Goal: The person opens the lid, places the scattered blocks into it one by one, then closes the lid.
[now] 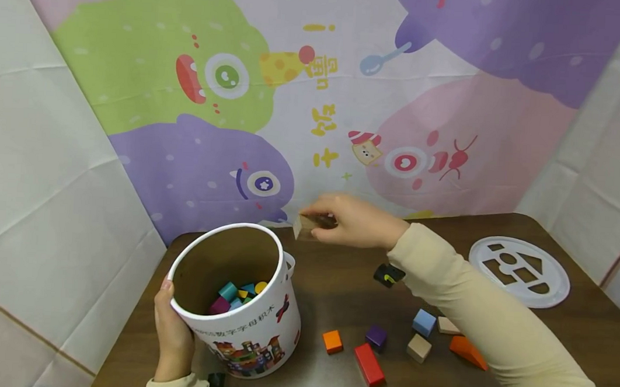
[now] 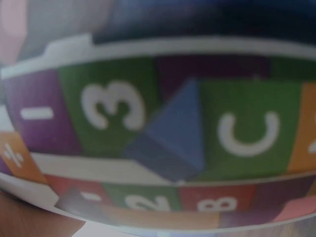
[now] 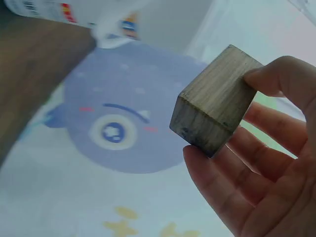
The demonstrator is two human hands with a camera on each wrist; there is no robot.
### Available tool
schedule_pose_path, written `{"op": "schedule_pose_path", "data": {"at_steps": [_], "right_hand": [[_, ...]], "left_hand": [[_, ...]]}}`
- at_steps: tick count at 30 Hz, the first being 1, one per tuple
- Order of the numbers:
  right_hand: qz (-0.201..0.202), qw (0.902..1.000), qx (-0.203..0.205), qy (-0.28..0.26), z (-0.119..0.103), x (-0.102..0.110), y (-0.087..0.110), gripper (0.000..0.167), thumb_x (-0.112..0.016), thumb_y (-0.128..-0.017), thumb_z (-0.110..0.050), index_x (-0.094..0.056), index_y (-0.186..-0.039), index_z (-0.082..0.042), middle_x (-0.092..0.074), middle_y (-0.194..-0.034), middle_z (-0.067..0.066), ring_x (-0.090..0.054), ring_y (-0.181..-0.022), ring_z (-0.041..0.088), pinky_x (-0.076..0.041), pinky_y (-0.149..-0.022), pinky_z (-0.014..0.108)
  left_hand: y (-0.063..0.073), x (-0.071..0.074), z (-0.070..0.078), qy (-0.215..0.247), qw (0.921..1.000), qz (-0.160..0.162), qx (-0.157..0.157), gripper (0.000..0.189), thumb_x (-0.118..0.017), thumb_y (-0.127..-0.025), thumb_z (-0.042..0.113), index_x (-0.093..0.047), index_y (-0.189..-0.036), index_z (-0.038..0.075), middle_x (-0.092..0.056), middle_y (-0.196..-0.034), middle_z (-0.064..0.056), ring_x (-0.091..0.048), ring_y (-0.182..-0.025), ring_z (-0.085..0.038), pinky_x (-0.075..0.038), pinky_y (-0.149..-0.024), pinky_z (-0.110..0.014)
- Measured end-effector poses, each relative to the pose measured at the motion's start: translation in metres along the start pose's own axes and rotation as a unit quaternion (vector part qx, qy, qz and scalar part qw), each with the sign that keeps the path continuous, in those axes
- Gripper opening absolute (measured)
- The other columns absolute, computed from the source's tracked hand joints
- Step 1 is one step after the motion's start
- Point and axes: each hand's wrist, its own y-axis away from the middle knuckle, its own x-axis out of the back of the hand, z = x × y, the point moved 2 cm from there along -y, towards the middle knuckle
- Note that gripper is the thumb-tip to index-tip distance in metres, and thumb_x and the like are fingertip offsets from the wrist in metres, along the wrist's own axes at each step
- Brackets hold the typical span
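Observation:
My right hand [image 1: 358, 222] holds a plain wooden block [image 3: 217, 98] between thumb and fingers, up near the back edge of the table, to the right of a white bucket [image 1: 283, 309]. The right wrist view shows the block's long face and one end, with the thumb on top and fingers beneath. My left hand [image 1: 173, 332] grips the bucket's rim at its left side. Inside the bucket lie several coloured blocks [image 1: 228, 291]. Printed letters and numbers on the bucket's wall [image 2: 247, 128] fill the left wrist view.
On the table [image 1: 332, 276] lie an orange cube [image 1: 332, 341], a red block [image 1: 370, 366], a purple cube [image 1: 376, 338], a blue cube [image 1: 424, 322], a wooden cube [image 1: 419, 348] and an orange wedge [image 1: 467, 352]. A white lid with shaped holes [image 1: 558, 276] rests at the right.

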Motion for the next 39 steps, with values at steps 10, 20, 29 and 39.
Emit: {"op": "schedule_pose_path", "data": {"at_steps": [10, 20, 29, 39], "right_hand": [[-0.023, 0.9963, 0.050, 0.066, -0.052, 0.004, -0.043, 0.033, -0.063, -0.092, -0.020, -0.065, -0.124, -0.012, -0.064, -0.101, -0.001, -0.055, -0.086, 0.011, -0.047, -0.078, 0.026], [-0.148, 0.9863, 0.030, 0.067, -0.064, -0.051, -0.070, 0.040, -0.058, -0.098, -0.027, -0.057, -0.136, -0.013, -0.064, -0.127, 0.000, -0.059, -0.112, 0.012, -0.046, -0.101, 0.028], [-0.212, 0.9749, 0.014, 0.067, -0.064, -0.080, -0.081, 0.034, -0.064, -0.095, -0.025, -0.065, -0.127, -0.013, -0.069, -0.116, -0.003, -0.061, -0.101, 0.007, -0.049, -0.093, 0.022], [-0.179, 0.9838, 0.013, 0.007, -0.057, -0.080, -0.075, 0.028, -0.059, -0.097, -0.018, -0.068, -0.122, -0.011, -0.071, -0.114, 0.000, -0.064, -0.102, 0.009, -0.049, -0.091, 0.019]], "left_hand": [[0.000, 0.000, 0.000, -0.004, 1.0000, 0.002, 0.001, 0.044, -0.027, -0.102, 0.033, -0.058, -0.127, 0.014, -0.064, -0.116, 0.004, -0.059, -0.109, -0.012, -0.049, -0.092, -0.026], [-0.001, 0.001, -0.001, -0.020, 0.9998, -0.008, -0.004, 0.047, -0.025, -0.102, 0.033, -0.057, -0.130, 0.014, -0.064, -0.118, 0.004, -0.058, -0.110, -0.012, -0.048, -0.093, -0.026], [-0.001, 0.001, 0.000, -0.019, 0.9998, -0.005, -0.005, 0.048, -0.026, -0.102, 0.034, -0.056, -0.132, 0.012, -0.062, -0.120, 0.003, -0.057, -0.113, -0.013, -0.047, -0.094, -0.027], [0.000, 0.001, 0.000, -0.015, 0.9999, 0.000, -0.005, 0.046, -0.027, -0.102, 0.034, -0.057, -0.130, 0.012, -0.063, -0.119, 0.002, -0.058, -0.111, -0.014, -0.048, -0.094, -0.027]]}}
